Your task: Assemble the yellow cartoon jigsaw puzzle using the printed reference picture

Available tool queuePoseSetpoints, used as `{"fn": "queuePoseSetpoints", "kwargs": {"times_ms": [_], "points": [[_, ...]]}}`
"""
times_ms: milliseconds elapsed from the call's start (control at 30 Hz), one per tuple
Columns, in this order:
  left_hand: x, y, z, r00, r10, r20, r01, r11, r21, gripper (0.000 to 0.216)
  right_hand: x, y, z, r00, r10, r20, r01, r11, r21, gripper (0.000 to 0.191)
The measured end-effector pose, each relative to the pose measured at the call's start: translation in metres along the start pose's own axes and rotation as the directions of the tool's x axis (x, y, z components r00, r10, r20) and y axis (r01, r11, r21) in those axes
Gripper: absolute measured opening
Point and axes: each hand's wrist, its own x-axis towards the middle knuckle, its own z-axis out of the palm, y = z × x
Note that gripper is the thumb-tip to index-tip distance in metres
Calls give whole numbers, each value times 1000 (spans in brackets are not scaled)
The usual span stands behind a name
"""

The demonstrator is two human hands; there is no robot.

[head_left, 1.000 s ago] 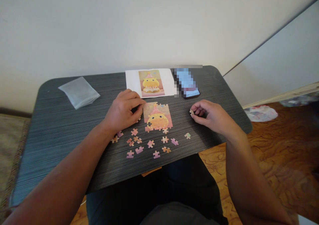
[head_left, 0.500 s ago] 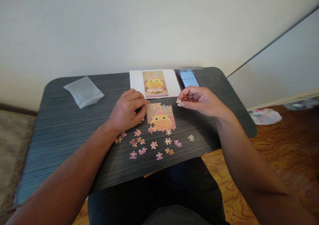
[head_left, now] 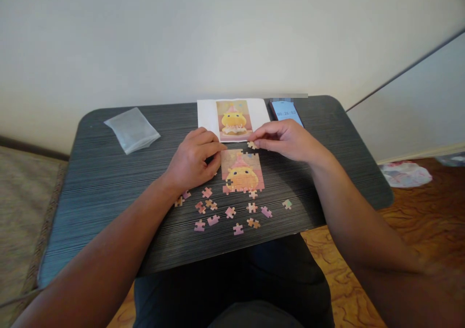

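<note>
My right hand (head_left: 281, 139) pinches a pale puzzle piece (head_left: 252, 145) between thumb and fingertips, just above the top edge of the partly joined puzzle (head_left: 242, 170). That puzzle shows a yellow animal in a pink hat and has a gap at its lower left. At its upper left corner rests my left hand (head_left: 198, 158), index fingertip touching the corner, thumb apart by the left edge, holding nothing visible. Several loose pieces, such as a pink one (head_left: 238, 229) and a greenish one (head_left: 287, 204), lie below the puzzle. A piece is partly hidden beside my left hand.
Behind the puzzle lies a printed reference picture (head_left: 233, 120) on white paper. To its right is a phone (head_left: 286, 113) displaying a timer. A clear plastic bag (head_left: 132, 129) sits on the left of the dark table (head_left: 109, 192), whose far edge is by the wall.
My right hand has brought the pinched piece leftward, from right of the puzzle to its top edge. My left hand has stayed at the corner. The whole view has shifted slightly.
</note>
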Motion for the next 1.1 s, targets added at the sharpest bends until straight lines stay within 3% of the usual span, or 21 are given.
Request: {"fn": "queuePoseSetpoints", "kwargs": {"times_ms": [200, 433, 1100], "points": [[4, 13, 1, 993, 81, 91, -79, 997, -16, 24, 1, 9, 9, 989, -148, 3, 148, 980, -132, 17], [6, 19, 5, 972, 107, 209, -106, 994, -18, 23, 2, 13, 16, 1000, -30, 5, 31, 997, -78, 17], [7, 19, 7, 964, 123, 237, -129, 992, 9, 28, 5, 19, 19, 1000, -16, -19, 17, 999, 42, 19]]}}
